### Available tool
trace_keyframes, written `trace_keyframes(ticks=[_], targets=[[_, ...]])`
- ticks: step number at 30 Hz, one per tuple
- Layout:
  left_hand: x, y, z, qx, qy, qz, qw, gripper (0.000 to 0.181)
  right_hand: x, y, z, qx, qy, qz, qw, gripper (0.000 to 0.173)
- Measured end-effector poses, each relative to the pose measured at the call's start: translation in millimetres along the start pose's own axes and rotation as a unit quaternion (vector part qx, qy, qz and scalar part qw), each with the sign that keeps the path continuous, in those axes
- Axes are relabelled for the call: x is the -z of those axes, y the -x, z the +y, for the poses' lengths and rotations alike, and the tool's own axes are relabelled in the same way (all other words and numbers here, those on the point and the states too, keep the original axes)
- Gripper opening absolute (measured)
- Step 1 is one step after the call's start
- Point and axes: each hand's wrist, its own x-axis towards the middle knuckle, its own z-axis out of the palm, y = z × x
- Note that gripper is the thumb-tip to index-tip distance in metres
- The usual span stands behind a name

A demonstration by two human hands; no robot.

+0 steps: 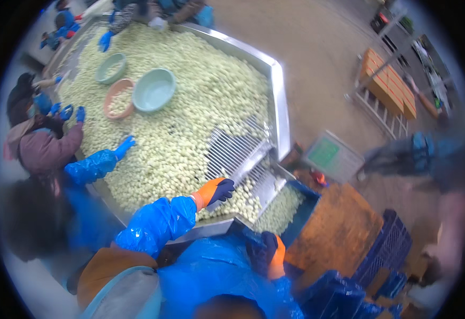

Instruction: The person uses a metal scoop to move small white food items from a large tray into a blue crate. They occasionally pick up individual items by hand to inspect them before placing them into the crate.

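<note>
My left hand (216, 192), in an orange glove with a dark palm, reaches over the chute end of a metal sorting table (280, 107). Its curled fingers touch or hover by a metal divider (248, 163); I cannot tell whether they grip it. Small pale peeled bulbs or cloves (168, 139) cover the table, and some lie on the chute (246, 201) below the divider. A blue crate (306, 199) under the chute's outlet holds more of them. My right hand (275, 255), gloved alike, is closed on the crate's near rim.
A slotted metal grate (232, 149) shows behind the divider. Two green basins (154, 89) and a pink basin (119, 99) rest on the pile. Co-workers' gloved hands (125, 147) work along the left. An orange stained surface (334, 231) and blue crates (384, 247) stand at right.
</note>
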Motion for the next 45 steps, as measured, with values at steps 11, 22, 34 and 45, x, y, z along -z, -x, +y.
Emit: trace_keyframes(ticks=[11,22,34,45], targets=[[-99,-64,-73,0.053,-0.639,0.045,0.766,0.062,26,30,65,0.050,-0.008,0.107,0.993,0.014],[-159,-115,-119,0.143,-0.601,0.079,0.782,0.075,103,73,90,-0.077,-0.138,0.147,0.976,0.025],[-226,-93,-180,-0.081,-0.466,0.012,0.881,0.049,175,89,102,-0.072,-0.142,0.151,0.976,0.022],[-225,-8,-167,-0.141,-0.399,-0.002,0.906,0.042,188,64,134,0.006,-0.013,0.040,0.999,0.020]])
